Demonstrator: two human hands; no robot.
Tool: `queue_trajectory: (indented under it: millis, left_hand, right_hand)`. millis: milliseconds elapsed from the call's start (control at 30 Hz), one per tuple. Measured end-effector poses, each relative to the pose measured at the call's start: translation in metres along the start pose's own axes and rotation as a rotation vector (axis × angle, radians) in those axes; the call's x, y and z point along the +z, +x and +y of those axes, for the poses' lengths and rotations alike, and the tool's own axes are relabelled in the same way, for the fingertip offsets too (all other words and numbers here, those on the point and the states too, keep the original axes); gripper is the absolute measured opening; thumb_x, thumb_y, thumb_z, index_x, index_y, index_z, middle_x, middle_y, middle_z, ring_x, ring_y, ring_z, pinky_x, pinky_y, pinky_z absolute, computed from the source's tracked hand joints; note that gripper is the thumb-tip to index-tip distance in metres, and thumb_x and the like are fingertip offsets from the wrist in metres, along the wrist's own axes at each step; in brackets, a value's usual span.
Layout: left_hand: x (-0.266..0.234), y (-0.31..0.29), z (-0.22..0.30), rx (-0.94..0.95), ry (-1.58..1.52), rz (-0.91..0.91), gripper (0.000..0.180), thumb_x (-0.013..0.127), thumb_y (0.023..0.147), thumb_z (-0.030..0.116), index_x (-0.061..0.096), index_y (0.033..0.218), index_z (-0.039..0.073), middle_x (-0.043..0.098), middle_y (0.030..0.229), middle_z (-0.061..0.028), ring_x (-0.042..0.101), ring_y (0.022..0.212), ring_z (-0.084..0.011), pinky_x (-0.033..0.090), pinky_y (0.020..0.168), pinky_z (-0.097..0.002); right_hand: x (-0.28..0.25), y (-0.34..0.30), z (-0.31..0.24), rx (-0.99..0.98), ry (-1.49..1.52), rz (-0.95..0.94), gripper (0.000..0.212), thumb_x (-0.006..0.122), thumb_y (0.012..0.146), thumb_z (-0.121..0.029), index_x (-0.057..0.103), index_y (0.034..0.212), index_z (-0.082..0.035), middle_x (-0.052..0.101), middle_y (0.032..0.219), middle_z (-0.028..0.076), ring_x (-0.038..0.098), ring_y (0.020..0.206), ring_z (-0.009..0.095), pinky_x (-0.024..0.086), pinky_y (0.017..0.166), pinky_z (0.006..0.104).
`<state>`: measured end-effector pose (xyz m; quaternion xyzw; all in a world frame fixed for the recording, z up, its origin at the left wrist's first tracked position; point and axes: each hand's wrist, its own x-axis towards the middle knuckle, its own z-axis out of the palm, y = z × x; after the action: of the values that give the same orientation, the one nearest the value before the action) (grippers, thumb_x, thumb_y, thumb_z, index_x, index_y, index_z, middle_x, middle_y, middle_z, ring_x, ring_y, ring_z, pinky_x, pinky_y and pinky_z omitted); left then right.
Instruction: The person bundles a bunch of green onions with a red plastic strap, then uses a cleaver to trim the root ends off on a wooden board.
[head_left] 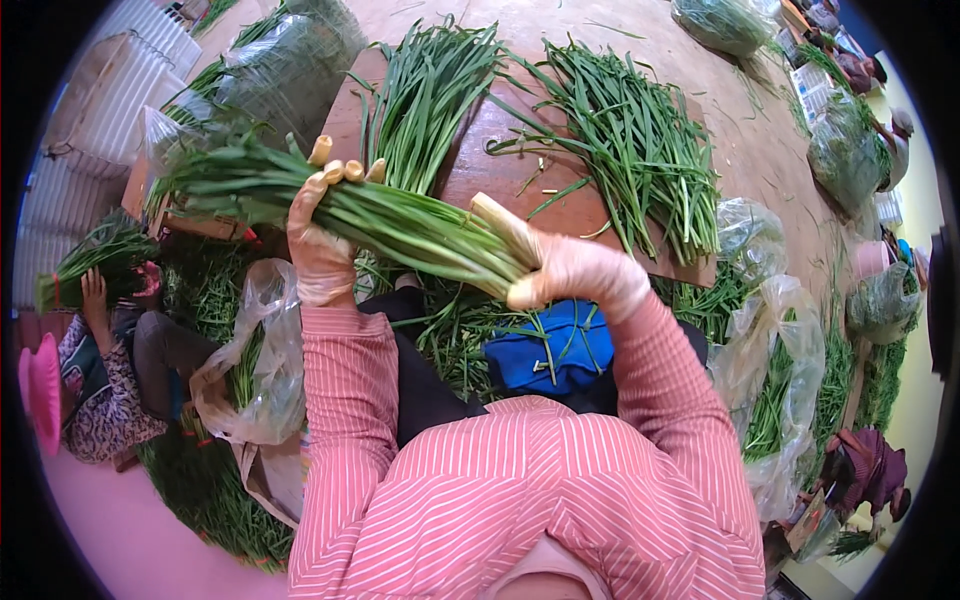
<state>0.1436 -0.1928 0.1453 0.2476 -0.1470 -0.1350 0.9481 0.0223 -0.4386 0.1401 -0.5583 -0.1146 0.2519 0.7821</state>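
Note:
A thick bunch of garlic chives (420, 220) lies slantwise across both my gloved hands, above the low wooden table. My left hand (325, 250) is closed around its leafy part, the fingertips curling over the top. At the pale stem ends my right hand (590, 275) grips the bunch, with the thumb below and the fingers stretched along the far side. Beyond the held bunch, two loose piles rest on the table (490, 205): a left pile of chives (430, 100) and a wider right pile of chives (630, 150).
A blue cloth (560, 345) with stray leaves lies at my lap. Plastic bags of greens stand left (265, 350) and right (780, 370). At far left a co-worker's hand (93, 300) holds a banded bunch. More people work along the right edge.

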Motion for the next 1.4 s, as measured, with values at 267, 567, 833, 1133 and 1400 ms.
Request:
queue_trajectory:
  millis: [267,567,833,1133,1400]
  left_hand:
    - [0.03,0.036,-0.03,-0.204,0.217,0.314,0.034,0.054,0.084,0.003,0.049,0.117,-0.001,0.058,0.083,-0.0133,0.059,0.081,-0.0257,0.05,0.085,-0.0467]
    - [0.076,0.069,-0.044,-0.219,1.468,-0.247,0.059,0.066,0.083,0.045,0.058,0.117,-0.002,0.063,0.108,-0.0171,0.058,0.104,-0.0252,0.042,0.094,-0.0328]
    - [0.018,-0.03,-0.077,-0.892,1.089,0.043,0.05,0.057,0.09,0.045,0.058,0.116,0.002,0.063,0.104,-0.0067,0.058,0.092,-0.0158,0.05,0.081,-0.0313]
    - [-0.012,-0.081,-0.152,-1.082,-0.058,0.003,0.057,0.056,0.093,0.027,0.035,0.139,0.001,0.063,0.11,-0.0132,0.057,0.11,-0.0248,0.047,0.093,-0.0382]
    - [-0.016,-0.09,-0.158,-1.0,-0.031,0.124,0.031,0.062,0.089,0.019,0.06,0.106,-0.007,0.064,0.098,-0.0098,0.064,0.086,-0.0193,0.053,0.08,-0.0322]
  right_hand:
    - [0.032,0.014,0.071,-0.112,-0.991,0.775,0.117,0.083,0.063,-0.024,0.004,0.148,-0.005,0.055,0.122,0.02,0.058,0.104,0.036,0.047,0.09,0.0362]
    - [0.023,0.003,0.089,0.214,0.336,0.374,0.029,0.056,0.092,-0.021,0.055,0.113,-0.002,0.06,0.076,0.004,0.06,0.066,0.01,0.042,0.051,0.0214]
    - [0.007,-0.02,0.108,0.168,0.816,0.277,0.028,0.059,0.091,-0.027,0.06,0.107,-0.003,0.057,0.075,-0.003,0.057,0.067,0.012,0.044,0.055,0.0215]
    - [0.01,-0.033,0.075,0.439,0.455,0.158,0.032,0.054,0.093,-0.033,0.06,0.101,-0.003,0.067,0.079,0.012,0.065,0.06,0.02,0.049,0.047,0.0241]
    - [-0.012,-0.049,0.031,0.416,-0.423,0.905,0.044,0.062,0.085,-0.047,0.06,0.075,-0.004,0.06,0.059,0.006,0.056,0.05,0.013,0.045,0.049,0.0282]
